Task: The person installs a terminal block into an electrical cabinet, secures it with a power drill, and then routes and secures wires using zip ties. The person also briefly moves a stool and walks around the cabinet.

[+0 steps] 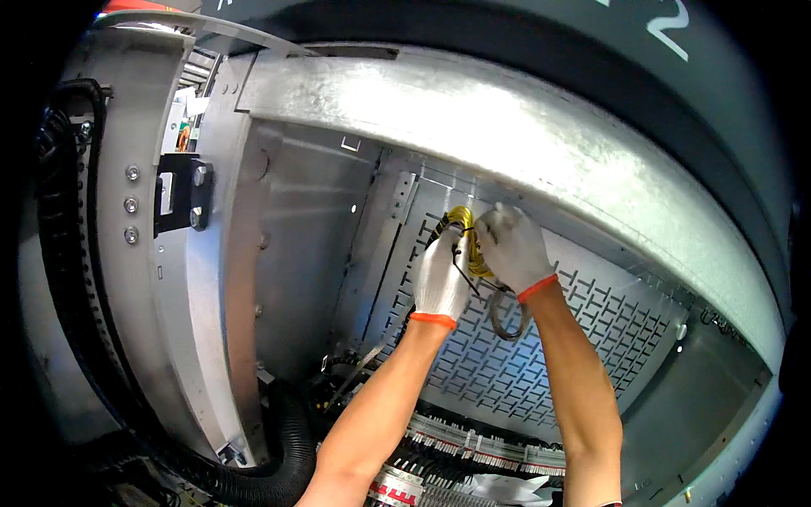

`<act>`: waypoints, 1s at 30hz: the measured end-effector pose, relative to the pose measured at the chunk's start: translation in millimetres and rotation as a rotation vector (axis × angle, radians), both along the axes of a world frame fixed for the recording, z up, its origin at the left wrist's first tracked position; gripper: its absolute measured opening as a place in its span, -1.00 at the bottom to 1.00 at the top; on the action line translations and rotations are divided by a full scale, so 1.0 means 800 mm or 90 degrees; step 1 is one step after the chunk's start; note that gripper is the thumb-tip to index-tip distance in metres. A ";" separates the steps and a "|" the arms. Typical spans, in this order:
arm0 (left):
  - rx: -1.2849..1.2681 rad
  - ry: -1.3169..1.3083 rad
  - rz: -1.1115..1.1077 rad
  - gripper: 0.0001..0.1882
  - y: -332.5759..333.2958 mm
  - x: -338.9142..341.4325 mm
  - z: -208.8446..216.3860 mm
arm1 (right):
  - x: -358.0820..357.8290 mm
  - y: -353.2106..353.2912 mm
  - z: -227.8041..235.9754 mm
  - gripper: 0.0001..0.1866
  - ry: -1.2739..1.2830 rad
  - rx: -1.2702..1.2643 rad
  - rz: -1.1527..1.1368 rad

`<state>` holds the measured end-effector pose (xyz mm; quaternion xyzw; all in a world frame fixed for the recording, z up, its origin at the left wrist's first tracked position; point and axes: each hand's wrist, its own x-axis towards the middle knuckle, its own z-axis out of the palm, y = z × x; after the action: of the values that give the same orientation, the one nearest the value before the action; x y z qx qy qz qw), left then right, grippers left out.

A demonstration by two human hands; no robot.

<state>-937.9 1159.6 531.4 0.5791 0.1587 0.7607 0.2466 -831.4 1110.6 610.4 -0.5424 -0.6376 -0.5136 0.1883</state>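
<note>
Both my hands wear white knit gloves with orange cuffs and reach up inside a metal cabinet. A coiled bundle of yellow wires (pixel 462 216) sits between them, in front of a slotted metal panel (pixel 515 363). My left hand (pixel 439 275) is closed around the bundle's left side. At its right side is my right hand (pixel 514 247), its fingers bent and partly smeared by motion, so what they pinch is hidden. A thin black cable tie (pixel 465 272) hangs from the bundle between the hands. Below my right hand dangles a dark grey cable loop (pixel 508 328).
A thick metal beam (pixel 473 110) crosses above my hands. Black corrugated conduit (pixel 279 460) curves at the lower left, beside a bolted metal upright (pixel 135 220). Beneath my arms run rows of terminal blocks (pixel 490 448) and red-marked breakers (pixel 394 490).
</note>
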 end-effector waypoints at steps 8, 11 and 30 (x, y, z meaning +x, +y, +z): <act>0.063 -0.101 -0.006 -0.83 0.002 0.007 -0.001 | 0.006 -0.032 -0.002 -0.87 -0.016 0.010 0.158; 0.177 -0.120 0.073 -0.77 0.013 0.018 0.003 | 0.021 -0.013 -0.002 -0.87 0.008 0.005 0.076; 0.156 -0.018 0.001 -0.75 -0.024 -0.029 0.018 | -0.047 -0.082 -0.043 -0.73 0.254 0.113 0.257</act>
<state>-961.0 1140.6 545.9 0.5941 0.0616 0.7825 0.1759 -868.6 1045.0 575.6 -0.4762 -0.6358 -0.4027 0.4548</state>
